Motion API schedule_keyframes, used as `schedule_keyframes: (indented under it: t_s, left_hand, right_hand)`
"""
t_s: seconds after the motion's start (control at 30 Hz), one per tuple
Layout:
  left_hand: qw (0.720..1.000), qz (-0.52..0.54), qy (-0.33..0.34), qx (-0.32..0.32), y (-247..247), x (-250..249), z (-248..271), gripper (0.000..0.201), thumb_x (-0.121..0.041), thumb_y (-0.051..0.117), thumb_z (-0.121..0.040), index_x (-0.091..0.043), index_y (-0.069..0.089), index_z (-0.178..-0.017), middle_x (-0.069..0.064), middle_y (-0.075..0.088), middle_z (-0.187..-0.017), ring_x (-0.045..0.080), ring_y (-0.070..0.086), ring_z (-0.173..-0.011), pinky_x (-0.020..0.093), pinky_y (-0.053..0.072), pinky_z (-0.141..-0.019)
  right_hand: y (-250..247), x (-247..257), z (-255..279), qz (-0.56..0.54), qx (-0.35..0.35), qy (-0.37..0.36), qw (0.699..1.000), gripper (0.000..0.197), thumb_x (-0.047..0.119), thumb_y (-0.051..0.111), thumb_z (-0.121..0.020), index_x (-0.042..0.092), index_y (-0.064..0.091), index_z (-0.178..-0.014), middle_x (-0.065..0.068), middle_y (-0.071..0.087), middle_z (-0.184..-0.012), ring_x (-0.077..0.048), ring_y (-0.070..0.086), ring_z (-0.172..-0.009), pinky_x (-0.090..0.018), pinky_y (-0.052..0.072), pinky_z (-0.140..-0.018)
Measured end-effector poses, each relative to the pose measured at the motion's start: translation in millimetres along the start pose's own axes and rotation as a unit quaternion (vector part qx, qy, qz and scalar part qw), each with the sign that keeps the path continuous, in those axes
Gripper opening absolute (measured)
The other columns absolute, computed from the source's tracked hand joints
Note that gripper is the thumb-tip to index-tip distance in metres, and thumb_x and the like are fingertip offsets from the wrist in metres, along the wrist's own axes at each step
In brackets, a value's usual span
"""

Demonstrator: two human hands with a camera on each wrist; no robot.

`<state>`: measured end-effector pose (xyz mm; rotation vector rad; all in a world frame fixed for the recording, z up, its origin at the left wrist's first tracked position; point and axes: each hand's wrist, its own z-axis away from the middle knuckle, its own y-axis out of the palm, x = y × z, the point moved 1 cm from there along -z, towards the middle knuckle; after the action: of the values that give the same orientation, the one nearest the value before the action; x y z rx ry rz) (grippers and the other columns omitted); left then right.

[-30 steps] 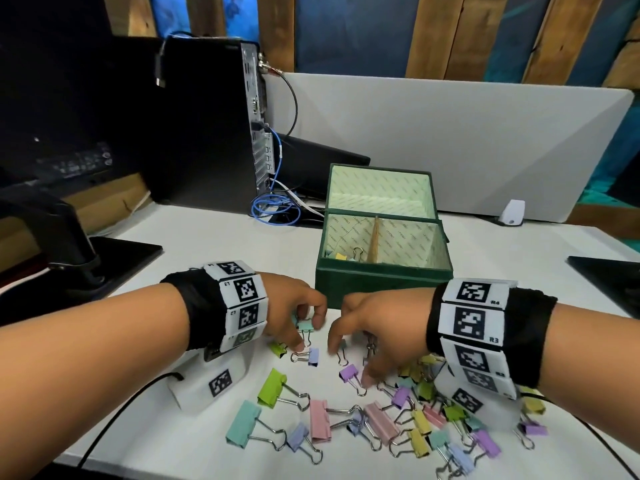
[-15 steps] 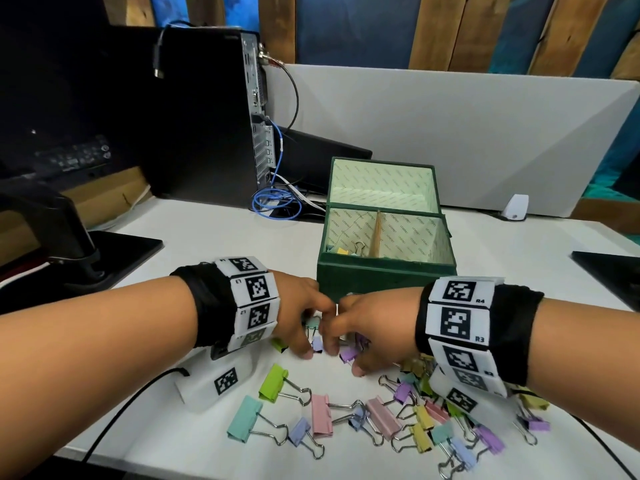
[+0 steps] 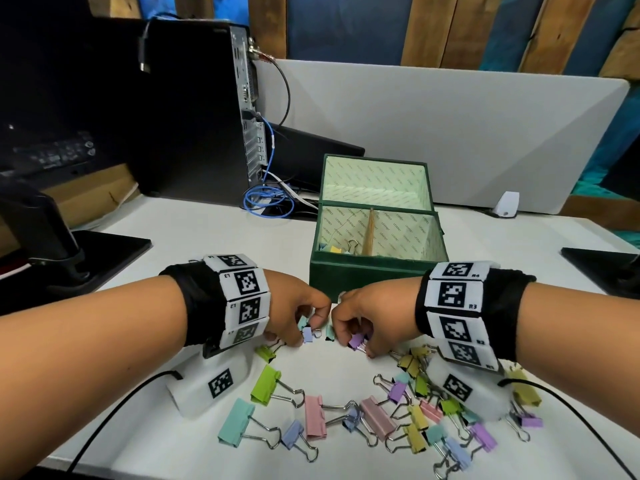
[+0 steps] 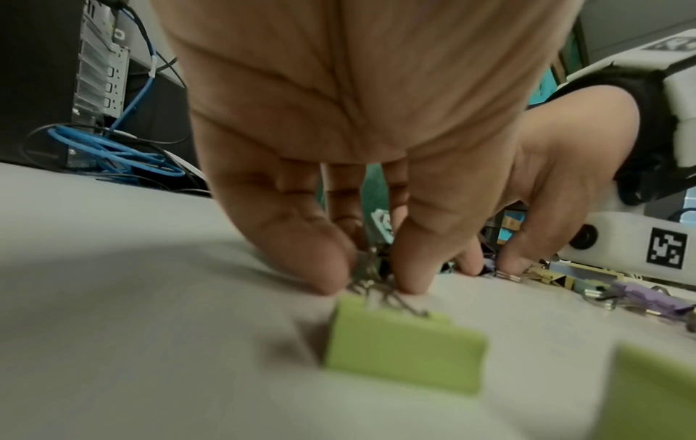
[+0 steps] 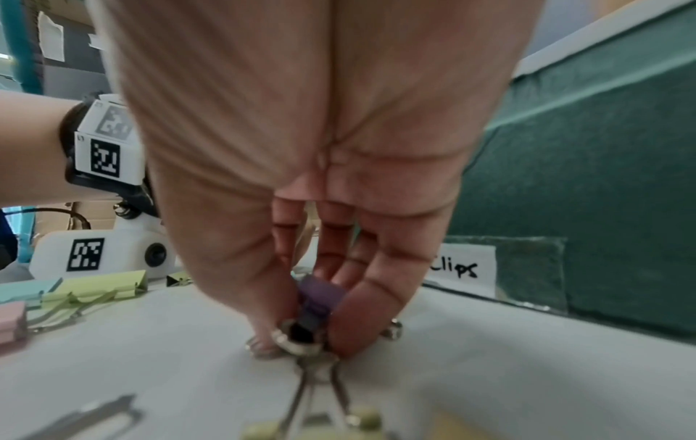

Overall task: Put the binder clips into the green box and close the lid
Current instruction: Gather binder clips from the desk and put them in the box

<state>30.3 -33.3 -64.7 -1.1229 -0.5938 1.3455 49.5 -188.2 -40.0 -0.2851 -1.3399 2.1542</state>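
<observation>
Our left hand (image 3: pixel 298 306) pinches small binder clips (image 3: pixel 306 332) at the table (image 3: pixel 207 237) — fingers curled round their wire handles. Our right hand (image 3: pixel 374 313), just beside it at 3 o'clock, pinches a purple clip (image 5: pixel 320 293). The green box (image 3: pixel 374 275) stands at 12 o'clock, lid (image 3: pixel 375 178) open, a few clips inside; many more lie at 6 o'clock.
</observation>
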Motion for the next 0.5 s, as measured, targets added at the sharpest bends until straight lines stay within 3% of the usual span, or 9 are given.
schedule_keyframes:
  t_s: [0.23,0.4,0.5]
  left_hand:
    - [0.998,-0.059,0.017,-0.029,2.9,-2.5,-2.2,0.032,-0.014,0.068,-0.069,-0.030,0.041,-0.062,-0.004,0.054,-0.083,0.016,0.049,-0.073,0.025,0.040,-0.062]
    - [0.998,-0.055,0.011,-0.037,-0.4,2.0,-0.3,0.027,-0.017,0.068,-0.064,-0.031,0.045,-0.061,-0.001,0.061,-0.079,0.022,0.058,-0.072,0.027,0.045,-0.064]
    - [0.999,-0.042,0.015,-0.025,-1.6,3.2,0.9,0.027,-0.015,0.068,-0.065,-0.029,0.045,-0.060,-0.006,0.054,-0.071,0.018,0.054,-0.068,0.025,0.042,-0.063]
  right_hand:
    - [3.3,0.3,-4.4,-0.011,0.025,-0.010,1.000,0.025,0.006,0.066,-0.076,0.024,0.053,-0.087,0.001,0.057,-0.092,-0.017,0.052,-0.081,-0.027,0.044,-0.066]
    - [-3.0,-5.7,0.5,-0.012,-0.001,-0.011,1.000,0.021,0.005,0.064,-0.076,0.020,0.050,-0.077,0.001,0.053,-0.084,-0.015,0.047,-0.071,-0.022,0.037,-0.057]
    - [-5.9,-11.0,4.1,-0.028,-0.009,-0.003,1.000,0.026,0.007,0.066,-0.076,0.023,0.047,-0.070,0.005,0.051,-0.074,-0.012,0.044,-0.063,-0.020,0.037,-0.055]
